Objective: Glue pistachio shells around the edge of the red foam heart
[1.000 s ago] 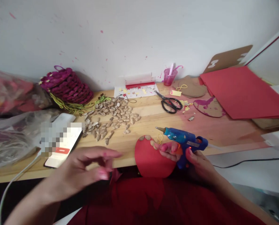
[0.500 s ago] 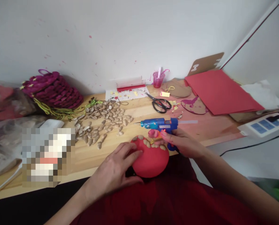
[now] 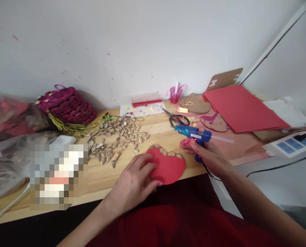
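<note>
A red heart-shaped piece [image 3: 168, 169] lies at the table's front edge, with several peanut shells [image 3: 163, 151] along its upper rim. My left hand [image 3: 136, 178] grips its left side, fingers over the red face and thumb at the lower edge. To the right, my right hand [image 3: 206, 154] is wrapped round the handle of a blue glue gun [image 3: 194, 133], whose nozzle points left above the table. A clear glue stick [image 3: 222, 139] sticks out of the gun's back. The gun and the heart are apart.
Loose peanut shells [image 3: 117, 137] spread left of centre, beside a purple woven basket [image 3: 70, 106]. Black scissors [image 3: 178, 119], a pink cup [image 3: 175, 94] and red sheets [image 3: 245, 108] lie farther back. A power strip [image 3: 291, 142] is at the right, plastic bags [image 3: 9, 154] at the left.
My right hand has moved the glue gun right, away from the heart. The heart has turned and tilted in my left hand. The whole view has shifted slightly.
</note>
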Available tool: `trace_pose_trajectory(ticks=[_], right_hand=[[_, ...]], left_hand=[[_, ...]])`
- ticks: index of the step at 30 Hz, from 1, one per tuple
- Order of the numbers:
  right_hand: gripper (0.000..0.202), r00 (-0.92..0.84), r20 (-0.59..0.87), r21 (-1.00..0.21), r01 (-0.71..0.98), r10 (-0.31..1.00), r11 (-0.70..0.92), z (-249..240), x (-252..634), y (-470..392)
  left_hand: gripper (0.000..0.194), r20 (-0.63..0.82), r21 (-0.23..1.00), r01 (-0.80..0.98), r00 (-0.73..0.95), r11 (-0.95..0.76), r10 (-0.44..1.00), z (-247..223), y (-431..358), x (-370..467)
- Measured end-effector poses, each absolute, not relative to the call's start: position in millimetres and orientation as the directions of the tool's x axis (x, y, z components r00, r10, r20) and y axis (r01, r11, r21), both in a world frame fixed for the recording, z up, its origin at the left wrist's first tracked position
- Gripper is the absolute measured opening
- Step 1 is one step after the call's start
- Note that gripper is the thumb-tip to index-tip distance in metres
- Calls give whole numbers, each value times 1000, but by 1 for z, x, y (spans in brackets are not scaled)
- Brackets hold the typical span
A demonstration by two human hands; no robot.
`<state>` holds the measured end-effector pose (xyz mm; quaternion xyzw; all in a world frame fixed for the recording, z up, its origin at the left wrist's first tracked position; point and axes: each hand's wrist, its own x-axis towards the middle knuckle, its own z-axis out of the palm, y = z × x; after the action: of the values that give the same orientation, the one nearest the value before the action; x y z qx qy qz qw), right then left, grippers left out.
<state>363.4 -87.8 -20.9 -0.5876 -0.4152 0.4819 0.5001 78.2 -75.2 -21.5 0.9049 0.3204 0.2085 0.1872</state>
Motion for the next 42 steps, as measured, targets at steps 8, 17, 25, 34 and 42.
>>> trace_pose_trajectory(ticks=[8,17,25,34,42], right_hand=[[41,178,-184,-983,-17,967,-184,-24,358,-99],[33,292,-148,-986,-120,945,-118,-14,356,-104],[23,14,-203,-881,-439,979,-177,-3,333,-114],[27,-98,-317,-845,-421,943,-328,-24,322,-116],[26,-126,-346,-796,-486,930,-362,-26,317,-114]], left_hand=[[47,223,570,443,727,-692,649,-22,-54,85],[37,241,558,404,756,-724,608,-18,-40,81],[13,418,549,444,587,-708,693,-17,-52,58],[10,436,553,577,414,-601,799,-23,-63,34],[16,485,495,679,302,-543,820,-18,-43,6]])
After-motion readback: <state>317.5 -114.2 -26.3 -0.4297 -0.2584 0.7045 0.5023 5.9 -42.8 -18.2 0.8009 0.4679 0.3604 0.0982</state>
